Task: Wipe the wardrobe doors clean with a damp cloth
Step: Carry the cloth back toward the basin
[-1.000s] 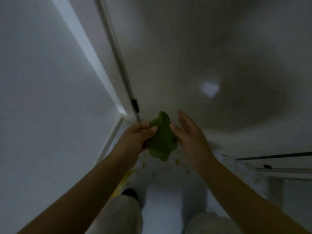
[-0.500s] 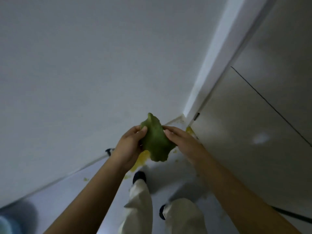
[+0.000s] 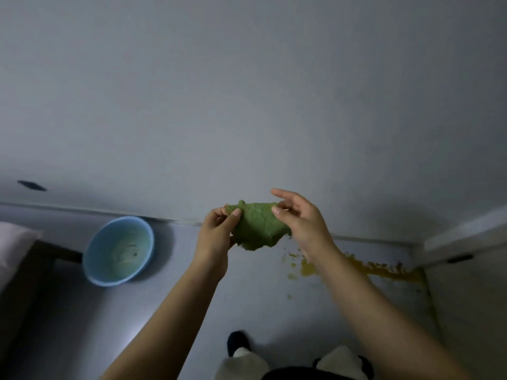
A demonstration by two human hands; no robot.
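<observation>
Green cloth (image 3: 256, 229) held in the air between both hands, in front of a plain pale wall (image 3: 247, 91) and above the floor (image 3: 68, 311); bunched and crumpled, upper edge stretched between the two grips, lower part hanging in a rounded fold; whether it is wet cannot be told from the picture.

Progress, as a judgement: no wiping in hand at this moment; cloth touches no surface; only a sliver of what may be a wardrobe door (image 3: 466, 297) shows at the far right edge, well apart from the cloth; how much of the doors is already clean cannot be told; the step looks like spreading or refolding the cloth; wiping of the doors, in whole or in part, appears left to do.

Left hand (image 3: 216, 234): forearm rising from lower left; thumb and curled fingers pinch the cloth's left upper corner; narrow grip, holding cloth.

Right hand (image 3: 299, 218): forearm rising from lower right; thumb and middle fingers pinch the right upper edge; index finger lifted straighter above the cloth; grip narrow, holding cloth.

Surroundings: blue basin (image 3: 119, 250) on the floor at left, against the wall base, with pale cloudy water inside; yellow spill (image 3: 378, 270) on the floor near the right corner; dark shoe (image 3: 237, 342) and light trouser legs below.
</observation>
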